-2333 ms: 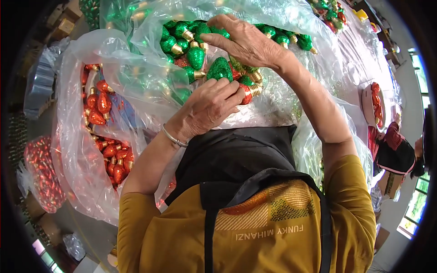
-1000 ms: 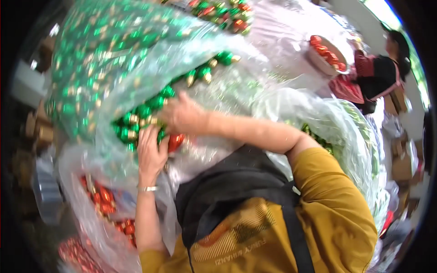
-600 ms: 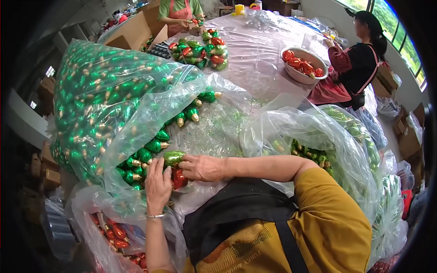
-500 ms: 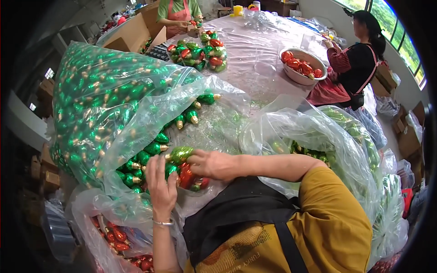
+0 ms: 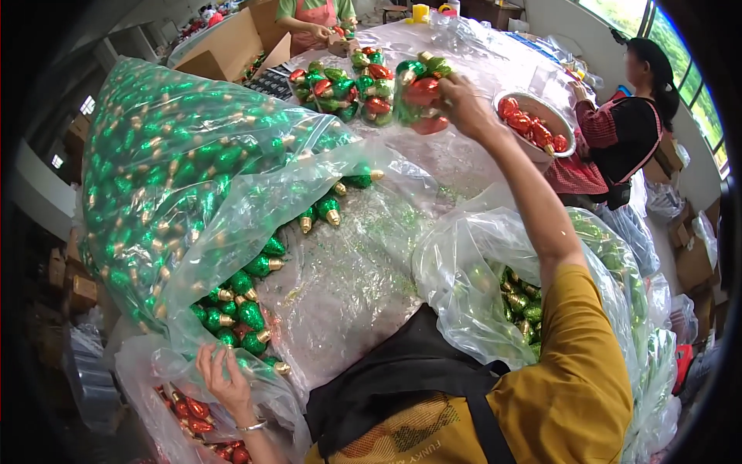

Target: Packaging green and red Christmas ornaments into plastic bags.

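Observation:
My right hand (image 5: 466, 108) is stretched far across the table, fingers wrapped round a clear container of bulb ornaments (image 5: 421, 97), red and green with gold caps. It stands or hovers beside similar filled containers (image 5: 376, 93); I cannot tell whether it touches the table. My left hand (image 5: 224, 380) holds nothing, its fingers apart, over the near edge of a clear bag of red bulb ornaments (image 5: 193, 414). Just beyond it, loose green glitter bulb ornaments (image 5: 251, 315) spill from the mouth of a big clear bag (image 5: 154, 185).
At right lies an opened clear bag of light green ornaments (image 5: 525, 305). A white basin (image 5: 568, 127) of red ornaments stands at the far right, near a person in a dark top (image 5: 626, 135). Across the table another person in an apron (image 5: 315, 19) handles ornaments beside a cardboard box (image 5: 205, 66).
My right hand has gone from close in front of me to the far side, carrying the filled container. My left hand has come back toward me and left the ornaments.

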Demonstrator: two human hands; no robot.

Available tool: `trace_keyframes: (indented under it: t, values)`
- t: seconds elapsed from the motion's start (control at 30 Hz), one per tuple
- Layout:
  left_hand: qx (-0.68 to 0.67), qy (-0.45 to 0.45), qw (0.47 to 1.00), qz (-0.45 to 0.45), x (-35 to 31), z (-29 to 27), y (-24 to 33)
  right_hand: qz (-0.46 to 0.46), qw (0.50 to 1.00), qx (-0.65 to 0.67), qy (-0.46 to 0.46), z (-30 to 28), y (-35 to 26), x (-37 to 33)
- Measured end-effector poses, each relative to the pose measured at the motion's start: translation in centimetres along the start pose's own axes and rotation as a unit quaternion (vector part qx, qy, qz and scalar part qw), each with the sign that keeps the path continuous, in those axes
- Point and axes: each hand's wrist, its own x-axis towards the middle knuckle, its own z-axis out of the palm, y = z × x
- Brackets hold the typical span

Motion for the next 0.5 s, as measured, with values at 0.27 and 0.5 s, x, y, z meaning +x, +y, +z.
trace_keyframes:
  t: [0.27,0.5]
  values:
    - [0.054,-0.048,0.997,-0.017,0.1,2.0,-1.8,0.078,0.981,-0.047,-0.171,17.8,1.5,5.3]
    - [0.064,-0.041,0.997,-0.019,2.8,4.6,-0.8,0.13,0.979,-0.155,-0.021,21.9,7.8,11.1]
